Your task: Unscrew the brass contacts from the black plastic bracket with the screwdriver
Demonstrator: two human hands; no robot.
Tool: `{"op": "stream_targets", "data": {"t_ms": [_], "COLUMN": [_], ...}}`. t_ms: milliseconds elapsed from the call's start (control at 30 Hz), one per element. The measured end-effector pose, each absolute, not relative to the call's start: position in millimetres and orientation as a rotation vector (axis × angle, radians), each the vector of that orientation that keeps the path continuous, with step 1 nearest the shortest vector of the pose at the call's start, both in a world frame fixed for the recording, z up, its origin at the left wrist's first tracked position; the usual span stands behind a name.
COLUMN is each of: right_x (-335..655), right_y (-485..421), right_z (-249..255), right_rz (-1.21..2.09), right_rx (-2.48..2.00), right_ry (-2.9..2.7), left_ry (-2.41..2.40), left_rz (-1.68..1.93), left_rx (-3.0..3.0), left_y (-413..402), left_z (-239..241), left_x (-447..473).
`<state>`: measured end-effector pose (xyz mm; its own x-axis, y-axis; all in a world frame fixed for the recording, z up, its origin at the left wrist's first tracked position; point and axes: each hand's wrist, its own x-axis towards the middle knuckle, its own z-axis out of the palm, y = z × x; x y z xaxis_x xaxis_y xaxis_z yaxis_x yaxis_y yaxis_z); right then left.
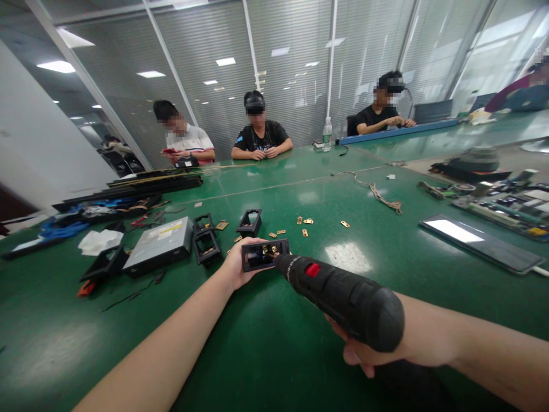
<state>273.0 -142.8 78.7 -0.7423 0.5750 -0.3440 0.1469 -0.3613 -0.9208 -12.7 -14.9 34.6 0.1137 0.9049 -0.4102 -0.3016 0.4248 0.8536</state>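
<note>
inside the tabletop's [266,349] far edge, left hand [237,264] pinching black frame [257,266], right hand [364,358] wrapped round power screwdriver [343,294]: brace firmly, drive straight.

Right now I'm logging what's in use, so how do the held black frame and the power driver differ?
The black frame is boxy and hollow; the power driver is long and rounded. The left hand holds the black frame; the right hand grips the power driver. Both are mainly black.
</note>
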Motion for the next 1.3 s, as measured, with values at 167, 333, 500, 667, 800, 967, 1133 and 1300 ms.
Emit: {"op": "stream_targets", "data": {"t_ms": [167, 333, 500, 667, 800, 967, 1133, 1300], "right_x": [272, 272, 271, 270, 271, 272, 272, 270], "right_y": [-142, -140, -140, -139, -140, -141, -141, -141], "right_z": [78, 76, 74, 77, 75, 71, 75, 82], "right_rz": [2.196, 2.185, 2.187, 2.201, 2.189, 2.195, 2.154, 2.167], "right_rx": [-0.966, -0.963, -0.918, -0.910, -0.884, -0.921, -0.880, -0.966], "right_ry": [-1.527, -1.585, -1.559, -1.538, -1.548, -1.519, -1.579, -1.582], "left_ry": [1.115, 1.121, 1.130, 1.125, 1.127, 1.133, 1.129, 1.127], "left_rz": [0.989, 0.982, 0.993, 0.998, 1.007, 1.009, 1.011, 1.013], "left_rx": [0.673, 0.662, 0.667, 0.662, 0.654, 0.651, 0.652, 0.648], "left_y": [-15, -14, -13, -14, -15, -15, -15, -15], "left_z": [36, 36, 35, 35, 35, 36, 36, 36], "left_x": [-13, -13, -13, -13, -13, -13, -12, -12]}}
